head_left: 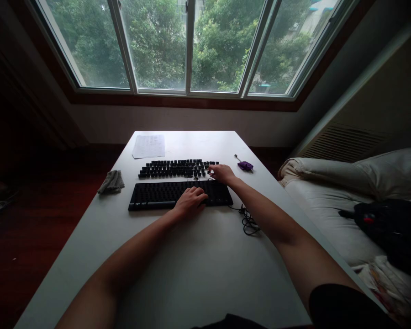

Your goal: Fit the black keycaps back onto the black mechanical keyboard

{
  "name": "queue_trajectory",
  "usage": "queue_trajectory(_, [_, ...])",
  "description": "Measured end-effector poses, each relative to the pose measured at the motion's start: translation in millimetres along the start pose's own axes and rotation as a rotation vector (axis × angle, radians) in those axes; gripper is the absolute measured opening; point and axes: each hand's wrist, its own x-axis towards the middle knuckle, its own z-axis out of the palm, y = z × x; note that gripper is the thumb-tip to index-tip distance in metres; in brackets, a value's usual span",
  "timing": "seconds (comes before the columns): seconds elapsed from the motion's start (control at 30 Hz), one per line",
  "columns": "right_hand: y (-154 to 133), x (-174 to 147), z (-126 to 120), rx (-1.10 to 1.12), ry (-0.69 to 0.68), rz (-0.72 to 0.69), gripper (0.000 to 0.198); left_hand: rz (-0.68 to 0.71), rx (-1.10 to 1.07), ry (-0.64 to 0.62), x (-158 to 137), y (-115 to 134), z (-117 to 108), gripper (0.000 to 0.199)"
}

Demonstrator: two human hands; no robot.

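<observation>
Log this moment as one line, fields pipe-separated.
left hand: on keyboard | right hand: at keycaps beyond keyboard, grip unclear | right side: coiled cable, purple item | left side: grey cloth, paper

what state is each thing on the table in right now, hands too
keyboard: flat on the table, too dark to make out its keys
black keycaps: loose, set out in rows
cable: loosely coiled
grey cloth: crumpled
paper: lying flat, marked side up
purple item: bunched, exact kind unclear
left hand: resting on the keyboard
right hand: fingers bent at the keycaps, hold unclear
</observation>
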Motion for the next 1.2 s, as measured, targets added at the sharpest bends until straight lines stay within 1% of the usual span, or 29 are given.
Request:
queue_trajectory(0.1, [-4, 2, 0, -0.046, -0.041, -0.018, 0.026, 0.002, 0.027, -0.016, 0, -1, 0, 0.026])
queue_trajectory(0.23, [-7, 3, 1, -0.075, -0.051, -0.027, 0.025, 0.006, 0.038, -0.020, 0, -2, -1, 0.026])
queue_trajectory(0.37, [-7, 3, 3, -0.056, -0.053, -0.012, 0.025, 0.008, 0.037, -0.013, 0, -3, 1, 0.025])
queue_trajectory(0.5, [-5, 2, 4, -0.001, -0.042, -0.005, 0.033, 0.005, 0.031, -0.005, 0, -4, 2, 0.025])
queue_trajectory(0.6, [-2, -1, 3, 0.060, 0.014, 0.008, 0.033, 0.011, 0.026, 0.002, 0, -4, 2, 0.025])
queue_trajectory(0.83, [11, -16, -5, 0.203, 0.217, -0.010, 0.027, 0.003, 0.023, 0.010, 0, -2, 2, 0.024])
queue_trajectory(0.9, [16, -21, -7, 0.239, 0.236, -0.034, 0.027, 0.000, 0.018, 0.011, 1, -1, 3, 0.024])
queue_trajectory(1.03, [18, -24, -5, 0.314, 0.159, -0.055, 0.022, -0.015, 0.017, 0.018, 2, 1, 5, 0.024])
queue_trajectory(1.2, [8, -15, 2, 0.305, 0.085, 0.008, 0.023, -0.011, 0.021, 0.018, 3, 2, 5, 0.025])
